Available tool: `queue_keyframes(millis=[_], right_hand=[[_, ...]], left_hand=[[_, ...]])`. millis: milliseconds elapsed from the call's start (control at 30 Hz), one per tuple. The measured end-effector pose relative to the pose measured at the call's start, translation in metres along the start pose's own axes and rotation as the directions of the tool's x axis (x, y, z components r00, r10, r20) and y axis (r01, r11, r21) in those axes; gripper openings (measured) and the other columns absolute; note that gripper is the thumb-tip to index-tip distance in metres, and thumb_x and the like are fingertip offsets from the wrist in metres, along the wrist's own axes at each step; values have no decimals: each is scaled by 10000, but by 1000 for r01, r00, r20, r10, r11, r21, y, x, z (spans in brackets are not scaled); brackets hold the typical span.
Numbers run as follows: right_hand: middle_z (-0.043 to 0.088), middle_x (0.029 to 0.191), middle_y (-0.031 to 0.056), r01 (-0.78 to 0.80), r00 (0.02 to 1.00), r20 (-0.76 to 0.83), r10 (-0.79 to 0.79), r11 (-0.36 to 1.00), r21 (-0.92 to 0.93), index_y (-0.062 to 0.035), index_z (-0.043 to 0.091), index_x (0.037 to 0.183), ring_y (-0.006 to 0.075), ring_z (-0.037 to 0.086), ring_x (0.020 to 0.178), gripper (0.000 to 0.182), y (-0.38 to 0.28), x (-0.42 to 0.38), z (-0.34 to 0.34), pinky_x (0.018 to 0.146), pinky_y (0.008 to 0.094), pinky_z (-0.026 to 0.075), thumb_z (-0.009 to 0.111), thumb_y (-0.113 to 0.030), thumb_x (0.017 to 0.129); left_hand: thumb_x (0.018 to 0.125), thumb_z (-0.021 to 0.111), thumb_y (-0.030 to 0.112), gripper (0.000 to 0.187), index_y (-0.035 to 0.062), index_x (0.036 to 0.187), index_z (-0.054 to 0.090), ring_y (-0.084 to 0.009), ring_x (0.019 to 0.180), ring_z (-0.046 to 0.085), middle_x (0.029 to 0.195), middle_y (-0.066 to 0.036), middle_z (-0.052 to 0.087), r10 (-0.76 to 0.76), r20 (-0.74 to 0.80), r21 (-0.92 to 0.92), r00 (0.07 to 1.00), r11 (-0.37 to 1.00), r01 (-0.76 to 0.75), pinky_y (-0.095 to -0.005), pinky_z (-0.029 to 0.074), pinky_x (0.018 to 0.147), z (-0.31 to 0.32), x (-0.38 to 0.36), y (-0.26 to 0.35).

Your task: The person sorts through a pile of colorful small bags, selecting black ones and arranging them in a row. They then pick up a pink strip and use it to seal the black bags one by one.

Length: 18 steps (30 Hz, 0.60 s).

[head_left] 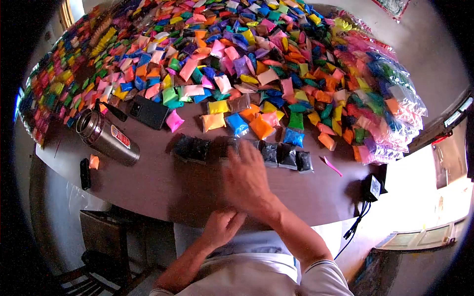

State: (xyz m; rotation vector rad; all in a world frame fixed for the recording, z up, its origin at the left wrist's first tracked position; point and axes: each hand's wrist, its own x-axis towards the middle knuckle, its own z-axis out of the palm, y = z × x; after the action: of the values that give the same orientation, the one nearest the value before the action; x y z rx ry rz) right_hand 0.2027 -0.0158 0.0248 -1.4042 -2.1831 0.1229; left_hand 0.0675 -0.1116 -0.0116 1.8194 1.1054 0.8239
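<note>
My right hand (247,178) reaches over the table to a row of small black packets (288,156). Its fingers are blurred and partly cover one packet, so whether they grip it does not show. Left of this hand lie more black packets (193,149), close together. My left hand (222,229) is at the table's near edge, just below the right wrist, with its fingers curled closed; anything inside them is hidden. Beyond the row are a blue packet (293,137), an orange packet (214,122) and a brown packet (239,102).
A huge heap of colourful packets (232,54) covers the back of the table (163,182). A steel flask (111,139) lies at the left beside a black phone (148,112). At the right are a pink stick (332,166) and a black cabled box (372,188).
</note>
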Motion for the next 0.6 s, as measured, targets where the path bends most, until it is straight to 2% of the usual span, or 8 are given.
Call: queue_keyframes(millis=[67, 100, 167, 300, 367, 467, 600], right_hand=[[424, 1330, 273, -126, 988, -99, 121, 991, -52, 16, 498, 1202, 427, 411, 1234, 461, 8, -6, -15, 1029, 468, 360, 619, -166, 796], [424, 1330, 273, -130, 987, -101, 124, 990, -54, 16, 498, 1202, 427, 411, 1234, 461, 13, -9, -10, 1029, 468, 360, 619, -166, 796], [397, 1350, 271, -111, 994, 5, 111, 994, 15, 19, 487, 1208, 446, 409, 1224, 480, 25, -18, 6, 1027, 475, 360, 634, -192, 803], [403, 1350, 294, -63, 998, 10, 63, 997, 43, 34, 478, 1259, 442, 397, 1252, 521, 5, -16, 17, 1063, 470, 337, 627, -194, 815], [404, 1359, 301, -85, 996, 34, 84, 996, 30, 46, 486, 1262, 444, 386, 1271, 510, -6, -13, 21, 1083, 468, 321, 611, -189, 827], [395, 1374, 307, -82, 996, 47, 79, 995, 49, 55, 501, 1251, 445, 381, 1281, 479, -6, -14, 18, 1089, 468, 314, 583, -189, 847], [385, 1391, 302, -141, 990, -29, 140, 990, -17, 48, 520, 1243, 452, 354, 1303, 461, 4, -23, -19, 1083, 476, 317, 580, -179, 847]], left_hand=[[918, 599, 272, 321, -2, 752, 586, -304, 591, 598, 670, -151, 604, -19, 2, -52, 1000, 998, 19, -381, 463, 558, 1, 3, 5], [918, 599, 272, 321, -2, 752, 586, -304, 591, 598, 670, -151, 604, -16, 5, -53, 1000, 998, 16, -381, 463, 558, 1, 4, 6], [923, 591, 264, 328, -12, 745, 582, -283, 573, 594, 648, -155, 597, -72, 35, -51, 997, 996, 73, -378, 467, 562, 2, 5, 7], [933, 573, 271, 334, -7, 749, 595, -256, 556, 590, 626, -141, 599, -27, 12, -38, 1000, 999, 27, -370, 466, 553, -1, 6, 8], [910, 591, 240, 250, 2, 838, 615, -390, 711, 611, 768, -201, 622, -136, 61, -91, 989, 986, 141, -418, 468, 608, -2, 6, 14], [914, 586, 256, 271, -2, 837, 614, -398, 707, 609, 771, -208, 621, -196, 66, -71, 978, 977, 201, -413, 467, 612, 1, 1, 8], [923, 577, 271, 298, 0, 799, 601, -394, 674, 599, 745, -207, 609, -188, 44, -33, 981, 981, 190, -407, 465, 599, 3, 0, 4]])
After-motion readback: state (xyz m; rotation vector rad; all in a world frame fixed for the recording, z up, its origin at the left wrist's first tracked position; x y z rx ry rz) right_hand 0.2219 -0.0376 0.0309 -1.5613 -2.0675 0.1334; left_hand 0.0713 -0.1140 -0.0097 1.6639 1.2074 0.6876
